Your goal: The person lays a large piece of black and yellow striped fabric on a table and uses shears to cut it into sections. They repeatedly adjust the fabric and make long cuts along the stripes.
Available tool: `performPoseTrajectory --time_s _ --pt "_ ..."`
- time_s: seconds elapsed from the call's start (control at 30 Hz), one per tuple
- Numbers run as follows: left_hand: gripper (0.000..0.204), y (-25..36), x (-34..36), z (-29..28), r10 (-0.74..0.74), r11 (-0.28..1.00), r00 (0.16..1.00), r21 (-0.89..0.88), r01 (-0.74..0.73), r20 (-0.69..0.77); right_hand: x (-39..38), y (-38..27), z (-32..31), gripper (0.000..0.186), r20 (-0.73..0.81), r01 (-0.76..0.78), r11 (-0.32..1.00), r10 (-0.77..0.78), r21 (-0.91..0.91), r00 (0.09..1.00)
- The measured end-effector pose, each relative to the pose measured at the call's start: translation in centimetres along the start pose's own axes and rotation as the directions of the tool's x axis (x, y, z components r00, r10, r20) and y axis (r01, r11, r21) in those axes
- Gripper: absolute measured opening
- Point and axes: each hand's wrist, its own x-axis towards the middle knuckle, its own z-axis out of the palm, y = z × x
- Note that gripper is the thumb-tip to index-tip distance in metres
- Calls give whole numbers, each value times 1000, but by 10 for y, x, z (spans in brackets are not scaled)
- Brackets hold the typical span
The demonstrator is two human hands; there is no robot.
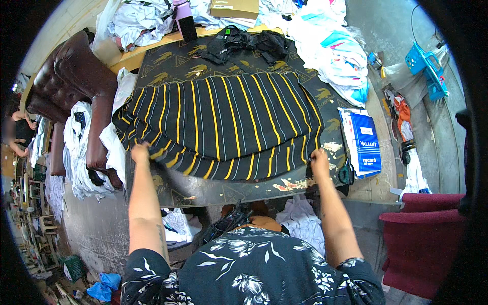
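A black cloth with yellow and thin grey stripes (229, 114) lies spread across the dark table (244, 190). Its near edge is folded or bunched in a curved band toward me. At the cloth's near left part, my left hand (140, 151) is closed on the edge. My right hand (319, 163) grips the near right corner, fingers pressed together. Both forearms reach out straight and wide apart. What lies under the folded band is hidden.
A black strapped bag or harness (246, 44) lies at the table's far side. White garments (330, 56) are heaped at the far right, near a blue record book (365, 142). A purple bottle (184, 18) stands behind. A brown leather armchair (76, 76) is left; a maroon chair (422, 239) right.
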Motion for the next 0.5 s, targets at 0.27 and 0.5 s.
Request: performPoseTrajectory --time_s 0.27,0.5 --pt "16 -77 -36 -108 -166 142 919 -931 -337 -358 5 -17 -77 8 -218 265 962 -244 72 945" --pt "73 45 -192 -89 196 930 780 -140 -340 -595 -3 -32 -57 52 91 98 990 -88 -105 992"
